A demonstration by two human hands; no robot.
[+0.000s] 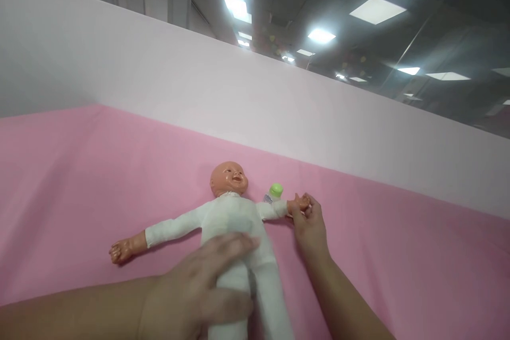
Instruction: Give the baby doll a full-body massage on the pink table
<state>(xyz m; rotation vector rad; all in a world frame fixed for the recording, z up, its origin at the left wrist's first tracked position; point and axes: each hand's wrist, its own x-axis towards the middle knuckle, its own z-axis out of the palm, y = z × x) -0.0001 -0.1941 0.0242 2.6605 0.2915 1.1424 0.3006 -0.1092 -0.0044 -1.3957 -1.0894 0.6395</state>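
Lying face-up at the lower centre of the head view: one baby doll [235, 223], bald plastic head toward the upper centre, white cloth body and legs running down to the bottom edge, arms stretched out to both sides.

Surface: pink sheet [79, 180], filling the lower half of the frame. Backdrop: pale partition wall [199, 85], slanting across the middle, with ceiling lights above it at upper right.

Left hand [203, 292], lower centre: fingers spread and curved, laid over the doll's hip and upper leg, thumb wrapped round the near side of the cloth leg. Forearm enters from the lower left edge.

Right hand [308, 226], right of centre: fingertips drawn together, pinching the doll's small plastic hand at the end of its white sleeve. Forearm enters from the lower right.

Small bottle [274, 192] with green cap: on the sheet just behind the doll's arm, beside the shoulder, partly hidden by the sleeve.

Doll's other hand: lower left, resting bare on the sheet.
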